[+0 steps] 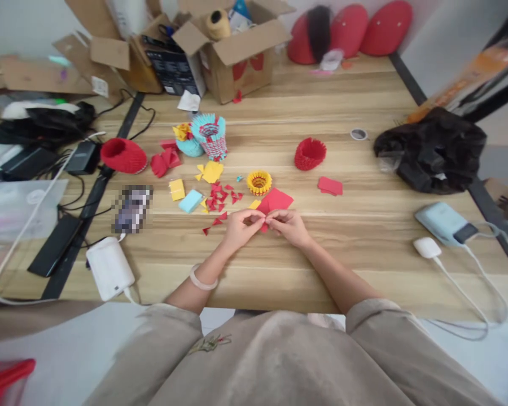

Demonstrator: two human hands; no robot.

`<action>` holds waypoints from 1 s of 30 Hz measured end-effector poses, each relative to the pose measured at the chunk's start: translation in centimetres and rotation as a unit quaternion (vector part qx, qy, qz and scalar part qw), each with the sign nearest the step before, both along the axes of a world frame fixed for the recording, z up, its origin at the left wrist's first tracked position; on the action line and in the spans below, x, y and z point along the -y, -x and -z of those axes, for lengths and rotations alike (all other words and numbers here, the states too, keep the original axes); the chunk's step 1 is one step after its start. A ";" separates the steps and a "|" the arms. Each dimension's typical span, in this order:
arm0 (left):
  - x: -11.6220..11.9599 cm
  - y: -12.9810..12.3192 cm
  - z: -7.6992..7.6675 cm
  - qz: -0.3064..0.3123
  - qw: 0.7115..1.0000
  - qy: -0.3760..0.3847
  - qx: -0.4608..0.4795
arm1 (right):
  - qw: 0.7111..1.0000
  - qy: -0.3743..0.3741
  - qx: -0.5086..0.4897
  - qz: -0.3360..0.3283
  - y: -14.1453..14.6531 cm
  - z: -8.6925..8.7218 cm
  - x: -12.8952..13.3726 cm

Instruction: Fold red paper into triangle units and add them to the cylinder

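My left hand point(242, 228) and my right hand point(291, 226) meet above the table's near middle, both closed in a pinch. Between their fingertips is a small piece of red paper point(264, 228), mostly covered by the fingers. Just beyond them lie larger red paper sheets point(278, 199) and a bit of yellow paper point(254, 204). Folded red paper triangles point(218, 197) are scattered to the left of my left hand. A yellow ring of folded paper point(259, 182) stands farther back, with a red folded-paper cup point(310, 154) to its right.
Blue paper slips point(190, 201) and a yellow stack point(176, 190) lie to the left. A blue folded-paper vase point(210, 137) stands behind them. A phone point(132, 208) and a white power bank point(109, 268) sit at left. A black bag point(438, 149) and cabled chargers point(442, 223) occupy the right.
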State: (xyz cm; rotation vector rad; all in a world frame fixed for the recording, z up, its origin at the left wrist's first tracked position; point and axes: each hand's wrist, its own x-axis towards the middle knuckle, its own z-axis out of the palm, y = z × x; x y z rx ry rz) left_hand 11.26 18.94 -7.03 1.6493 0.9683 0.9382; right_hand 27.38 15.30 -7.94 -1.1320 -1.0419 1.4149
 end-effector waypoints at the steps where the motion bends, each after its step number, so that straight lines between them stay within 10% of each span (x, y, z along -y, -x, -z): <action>1: 0.0 0.0 0.0 -0.001 1.000 0.005 0.005 | 1.000 -0.001 0.011 0.001 0.0 0.0 0.0; 13: -0.6 0.4 -0.1 0.020 0.995 -0.078 -0.053 | 1.000 -0.014 0.001 -0.001 -0.1 1.6 -0.5; 30: -2.0 -0.7 2.4 -0.049 0.993 -0.043 0.102 | 0.989 -0.114 -0.092 -0.006 -0.3 3.4 -2.1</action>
